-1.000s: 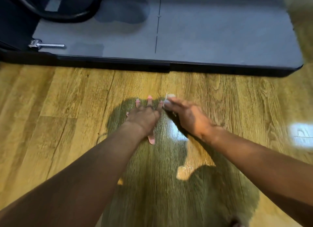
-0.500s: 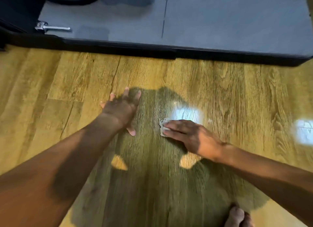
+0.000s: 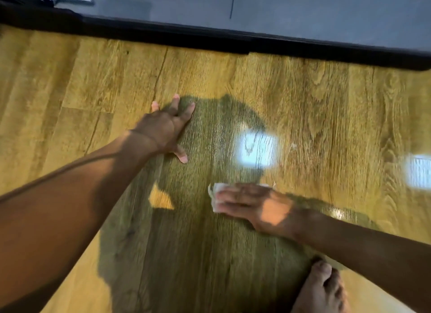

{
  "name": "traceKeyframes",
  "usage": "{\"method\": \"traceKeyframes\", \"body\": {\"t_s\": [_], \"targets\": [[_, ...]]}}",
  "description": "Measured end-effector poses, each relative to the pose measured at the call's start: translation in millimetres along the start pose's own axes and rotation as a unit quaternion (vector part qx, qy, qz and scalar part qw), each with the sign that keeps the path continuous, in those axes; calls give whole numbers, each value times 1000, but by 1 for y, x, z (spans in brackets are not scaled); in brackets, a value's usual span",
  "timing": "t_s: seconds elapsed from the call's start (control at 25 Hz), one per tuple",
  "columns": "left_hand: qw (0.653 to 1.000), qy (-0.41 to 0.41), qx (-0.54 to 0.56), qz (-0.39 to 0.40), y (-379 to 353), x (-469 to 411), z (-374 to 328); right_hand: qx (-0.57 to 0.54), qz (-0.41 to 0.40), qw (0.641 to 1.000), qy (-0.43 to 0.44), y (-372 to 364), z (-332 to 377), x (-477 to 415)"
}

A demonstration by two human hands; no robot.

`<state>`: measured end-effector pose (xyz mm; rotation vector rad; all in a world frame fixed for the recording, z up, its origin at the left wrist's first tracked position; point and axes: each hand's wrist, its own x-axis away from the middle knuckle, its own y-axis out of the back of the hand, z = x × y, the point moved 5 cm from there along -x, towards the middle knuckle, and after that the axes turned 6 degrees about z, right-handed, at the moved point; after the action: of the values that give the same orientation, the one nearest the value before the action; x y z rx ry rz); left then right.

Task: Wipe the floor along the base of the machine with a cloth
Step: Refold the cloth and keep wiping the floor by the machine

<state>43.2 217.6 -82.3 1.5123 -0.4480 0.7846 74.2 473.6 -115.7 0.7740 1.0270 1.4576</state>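
Now right hand [image 3: 254, 206] presses small white cloth [image 3: 215, 193] flat on wood floor [image 3: 326, 116], fingers straight; left hand [image 3: 166, 128] spread flat, holds nothing. Cloth well apart from black machine base [image 3: 233, 39]; strip beside base looks not yet wiped.

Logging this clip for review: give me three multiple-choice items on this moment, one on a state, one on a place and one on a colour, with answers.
1. The left hand is:
A. flat on the floor, fingers spread
B. clenched in a fist
C. raised off the floor

2. The cloth is:
A. under the right hand
B. under the left hand
C. lifted in the air

3. The cloth's colour is:
A. blue
B. white
C. red

Answers:
1 A, palm down and holding nothing.
2 A, its edge shows past the straight fingertips.
3 B, pale against the brown wood.
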Motion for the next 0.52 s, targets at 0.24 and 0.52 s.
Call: {"method": "traceKeyframes", "body": {"t_s": [0.24, 0.52], "targets": [[1000, 7, -7, 9, 2, 0, -1, -110, -70, 977, -166, 53, -63, -22], [1000, 9, 4, 12, -3, -7, 1, -149, -52, 983, 93, 14, 54, 1]]}}
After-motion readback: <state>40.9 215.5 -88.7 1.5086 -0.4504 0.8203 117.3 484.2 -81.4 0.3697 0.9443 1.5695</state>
